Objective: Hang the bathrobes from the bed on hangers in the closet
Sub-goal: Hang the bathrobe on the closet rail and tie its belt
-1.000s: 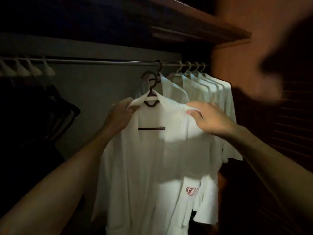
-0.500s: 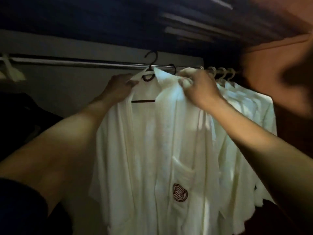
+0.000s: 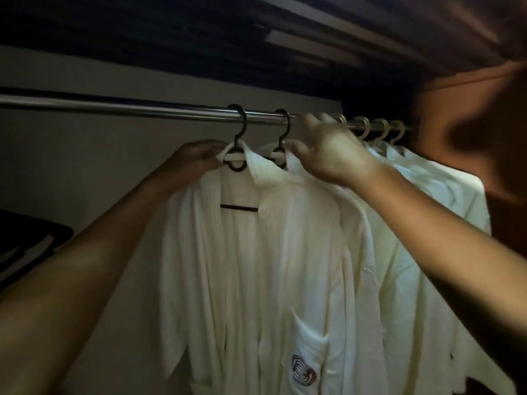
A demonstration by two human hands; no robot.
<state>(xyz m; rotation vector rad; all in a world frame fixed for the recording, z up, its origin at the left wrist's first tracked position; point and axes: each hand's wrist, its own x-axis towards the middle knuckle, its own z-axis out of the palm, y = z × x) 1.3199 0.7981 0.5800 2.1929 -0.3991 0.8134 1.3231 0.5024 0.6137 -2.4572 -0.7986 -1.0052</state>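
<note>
one white ribbed bathrobe (image 3: 242, 266) hangs on a dark hanger (image 3: 239, 208); left fingers (image 3: 211, 155) pinch its collar, right fingers (image 3: 313, 124) curl, hold unclear.

A white ribbed bathrobe (image 3: 285, 266) hangs open at the front on a dark hanger (image 3: 239, 132), whose hook sits over the metal closet rod (image 3: 114, 108). The hanger's dark crossbar shows inside the neck opening. A pocket (image 3: 308, 346) low on the robe carries a dark red swirl emblem. Just to its right, a second dark hanger (image 3: 283, 135) is hooked on the rod. Farther right, more white bathrobes (image 3: 433, 201) hang packed together on pale-hooked hangers (image 3: 382, 132).
</note>
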